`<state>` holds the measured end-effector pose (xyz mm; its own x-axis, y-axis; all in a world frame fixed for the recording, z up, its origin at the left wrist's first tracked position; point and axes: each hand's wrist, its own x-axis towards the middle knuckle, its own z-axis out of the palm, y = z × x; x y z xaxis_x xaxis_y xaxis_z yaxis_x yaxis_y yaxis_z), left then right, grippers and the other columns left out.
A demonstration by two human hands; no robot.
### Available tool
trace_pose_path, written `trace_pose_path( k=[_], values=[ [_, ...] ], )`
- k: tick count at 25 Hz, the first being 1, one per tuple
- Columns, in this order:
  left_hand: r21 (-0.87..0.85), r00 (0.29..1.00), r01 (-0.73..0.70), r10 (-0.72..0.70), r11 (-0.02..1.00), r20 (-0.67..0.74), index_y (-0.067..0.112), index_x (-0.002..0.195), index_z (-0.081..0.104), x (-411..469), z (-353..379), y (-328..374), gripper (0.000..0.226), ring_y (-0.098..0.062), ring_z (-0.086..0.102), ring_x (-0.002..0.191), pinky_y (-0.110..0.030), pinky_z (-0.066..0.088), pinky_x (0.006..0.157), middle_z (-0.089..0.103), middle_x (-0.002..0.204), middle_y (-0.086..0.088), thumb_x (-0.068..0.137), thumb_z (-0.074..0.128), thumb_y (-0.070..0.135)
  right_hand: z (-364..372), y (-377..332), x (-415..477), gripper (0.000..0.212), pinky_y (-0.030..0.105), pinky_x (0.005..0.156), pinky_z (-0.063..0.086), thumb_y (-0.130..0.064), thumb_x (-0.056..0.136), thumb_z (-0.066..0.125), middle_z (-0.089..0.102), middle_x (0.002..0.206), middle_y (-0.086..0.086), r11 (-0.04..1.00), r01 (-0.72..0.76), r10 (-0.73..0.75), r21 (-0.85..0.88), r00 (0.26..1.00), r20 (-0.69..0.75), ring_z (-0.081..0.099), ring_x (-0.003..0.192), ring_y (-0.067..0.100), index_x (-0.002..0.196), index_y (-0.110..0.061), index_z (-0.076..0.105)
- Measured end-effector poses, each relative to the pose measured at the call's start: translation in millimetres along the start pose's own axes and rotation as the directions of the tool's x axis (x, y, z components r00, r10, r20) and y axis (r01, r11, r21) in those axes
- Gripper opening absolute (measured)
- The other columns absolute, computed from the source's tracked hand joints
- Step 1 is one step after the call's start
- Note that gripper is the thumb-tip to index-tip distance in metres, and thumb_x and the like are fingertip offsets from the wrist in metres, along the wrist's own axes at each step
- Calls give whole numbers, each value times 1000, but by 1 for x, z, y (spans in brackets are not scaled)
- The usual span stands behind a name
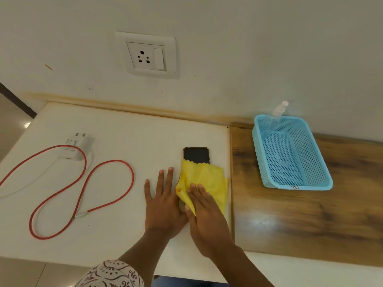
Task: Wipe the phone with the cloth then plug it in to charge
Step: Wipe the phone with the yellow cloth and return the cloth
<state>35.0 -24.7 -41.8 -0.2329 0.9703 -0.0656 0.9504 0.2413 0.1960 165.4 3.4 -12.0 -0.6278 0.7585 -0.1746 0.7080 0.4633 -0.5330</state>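
Observation:
A black phone (196, 155) lies flat on the white table (116, 129), its near part hidden under a yellow cloth (207, 179). My right hand (207, 216) presses flat on the cloth with fingers spread. My left hand (163, 204) lies flat on the table against the phone's left side, fingers apart. A white charger plug (79, 147) with a red cable (83, 195) rests at the left; the cable's connector end (81, 214) lies in the loop. A wall socket (147, 55) with a switch is on the wall above.
A light blue perforated basket (317, 160) stands on the wooden surface (310, 214) at the right, with a clear spray bottle (276, 114) leaning in its far corner. The white table's right edge runs just beside the cloth.

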Motion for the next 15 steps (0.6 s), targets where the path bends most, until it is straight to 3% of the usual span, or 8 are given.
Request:
trace_pose_path(
  k=[2, 4, 7, 10, 12, 14, 15],
  values=[
    [9, 1000, -12, 12, 1000, 11, 19, 139, 43, -1, 1, -2, 87, -38, 26, 139, -66, 23, 107, 31, 151, -14, 81, 11, 75, -5, 6, -12, 67, 11, 104, -21, -56, 86, 2, -3, 143, -25, 999, 39, -39, -2, 998, 38, -12, 137, -3, 145, -27, 12],
    [-4, 1000, -3, 3, 1000, 18, 20, 143, 36, 0, 1, -2, 93, -37, 22, 141, -63, 17, 109, 28, 153, -13, 76, 13, 81, -17, 11, -22, 64, 6, 105, -12, -56, 87, 8, 6, 139, -31, 999, -25, 25, 43, 1000, -4, 1, 135, -9, 143, -28, 23],
    [9, 1000, 8, -8, 1000, 11, 23, 147, 26, 1, 2, 0, 97, -35, 15, 143, -61, 11, 112, 22, 155, -12, 73, 15, 85, -20, -11, -34, 68, 23, 113, 11, -60, 88, 9, 28, 148, -12, 979, -144, 156, 145, 985, -71, 24, 140, 10, 140, -23, 33],
    [5, 1000, 10, -10, 1000, 7, 25, 148, 21, 0, 2, -2, 97, -33, 11, 144, -60, 7, 112, 20, 156, -11, 72, 22, 86, -38, -21, -40, 48, 25, 105, 32, -46, 95, 30, 49, 140, -1, 912, -318, 304, 260, 948, 92, 47, 123, 14, 137, -25, 39],
    [18, 1000, 12, -12, 1000, 4, 26, 148, 19, -1, 3, -2, 92, -32, 10, 144, -61, 9, 113, 19, 156, -11, 74, 30, 80, -57, -20, -44, 43, 23, 88, 36, -50, 91, 35, 58, 109, -9, 749, -442, 399, 493, 895, 197, 52, 95, 7, 123, -25, 50],
    [22, 1000, 13, -13, 1000, 5, 25, 148, 21, -1, 1, -1, 86, -34, 12, 144, -63, 15, 111, 21, 156, -12, 77, 29, 73, -70, -15, -49, 27, 24, 91, 35, -50, 89, 43, 55, 104, -11, 478, -600, 522, 642, 782, 342, 52, 94, 7, 106, -30, 52],
    [16, 1000, 17, -17, 1000, 3, 25, 148, 21, -1, 1, 0, 84, -34, 13, 144, -63, 16, 111, 21, 156, -12, 78, 26, 72, -73, -11, -51, 28, 30, 93, 40, -47, 88, 49, 60, 107, -5, 312, -634, 529, 708, 735, 425, 57, 97, 14, 103, -25, 58]
  ],
)
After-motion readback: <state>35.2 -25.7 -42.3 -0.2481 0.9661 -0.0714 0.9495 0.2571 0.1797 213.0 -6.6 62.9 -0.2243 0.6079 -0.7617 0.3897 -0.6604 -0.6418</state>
